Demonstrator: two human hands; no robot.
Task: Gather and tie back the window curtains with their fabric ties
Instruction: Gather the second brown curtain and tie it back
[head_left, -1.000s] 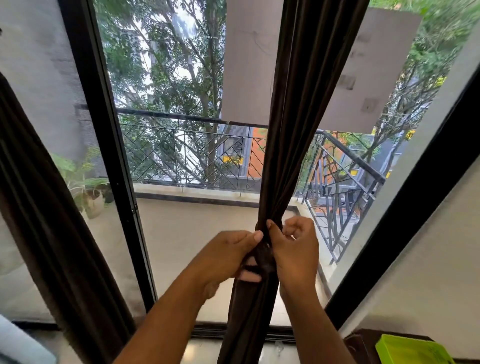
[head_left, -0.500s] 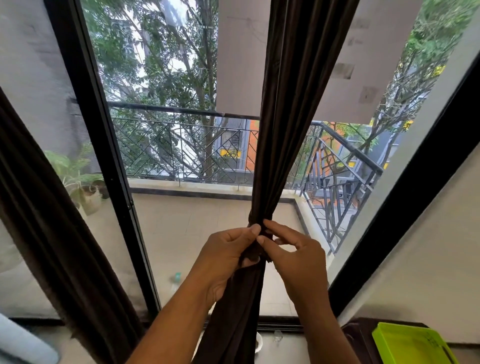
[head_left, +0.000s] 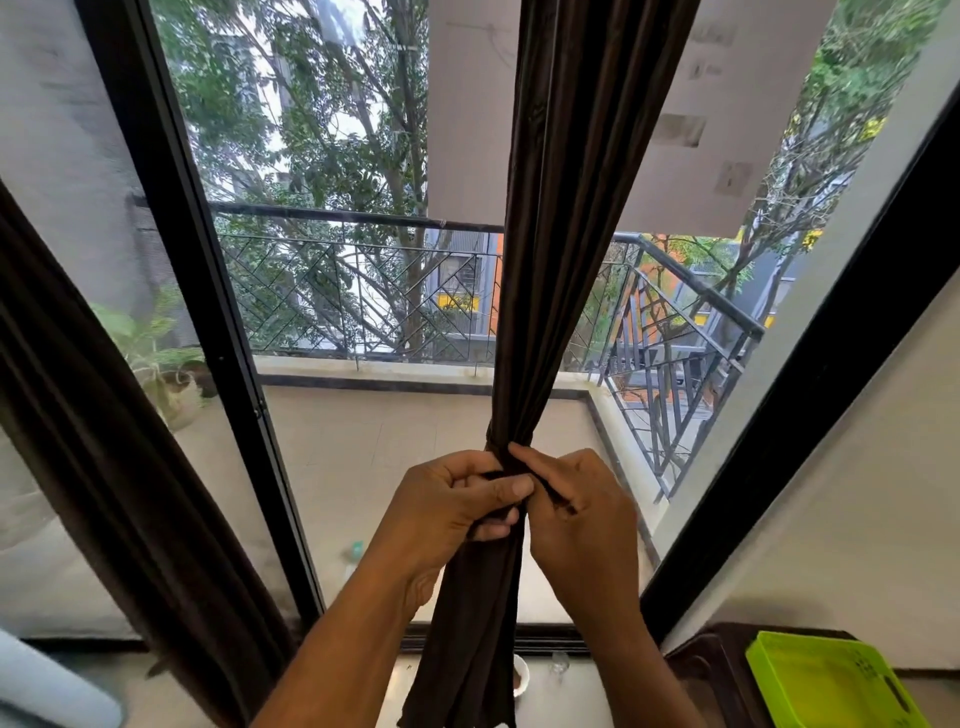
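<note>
gathered brown curtain (head_left: 540, 322) hangs vertical | left hand (head_left: 452, 512), right hand (head_left: 584, 512) level, opposite sides | both pinching fabric tie (head_left: 553, 492)

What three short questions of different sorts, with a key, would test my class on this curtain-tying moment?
1. True or false: both hands grip the gathered brown curtain at the same height.
2. Multiple choice: the bright green tray lies at the A) lower right, B) upper left, C) centre.
3. Fill in: behind the glass at the left stands a potted ____.

Key
1. True: the left hand and right hand meet at the cinched spot, pinching the tie.
2. A.
3. Plant, on the balcony floor.
</note>
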